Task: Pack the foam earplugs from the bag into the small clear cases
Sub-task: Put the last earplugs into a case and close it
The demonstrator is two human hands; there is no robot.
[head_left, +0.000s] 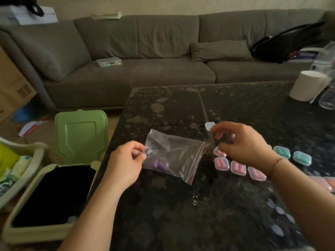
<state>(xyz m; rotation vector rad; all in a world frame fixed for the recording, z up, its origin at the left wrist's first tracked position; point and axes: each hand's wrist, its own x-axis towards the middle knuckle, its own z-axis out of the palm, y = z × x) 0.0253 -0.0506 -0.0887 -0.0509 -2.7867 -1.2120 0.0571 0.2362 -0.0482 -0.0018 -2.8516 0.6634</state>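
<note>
Earplugs (160, 164), purple foam ones, lie bunched in the lower left corner of a clear zip bag (175, 155) resting on the dark speckled tabletop (181, 214) not far from its left edge. The left hand (125, 163) pinches the bag's left side between thumb and fingers, just above the earplugs. The right hand (241, 144) hovers by the bag's open, zip-strip end with its fingers curled; a small clear case (210, 125) shows at its fingertips, though whether it is gripped or merely lies behind them cannot be told.

Beneath and just beside the right hand sits a cluster of closed cases with pink earplugs (238, 167), partly hidden by the palm and wrist. Toward the right edge lie two cases with green earplugs (291, 154). More packets with orange contents (326, 183) are cut off at the right edge.

At the far right corner of the tabletop stand a white cylinder (306, 87) and a clear plastic bottle (328, 73). Off the tabletop's left edge is a bin with a raised green lid (81, 134) and a dark inside. A grey sofa (145, 51) runs behind the far edge, with a small clear box (108, 62) on its seat and a black bag (282, 46) at its right end.
</note>
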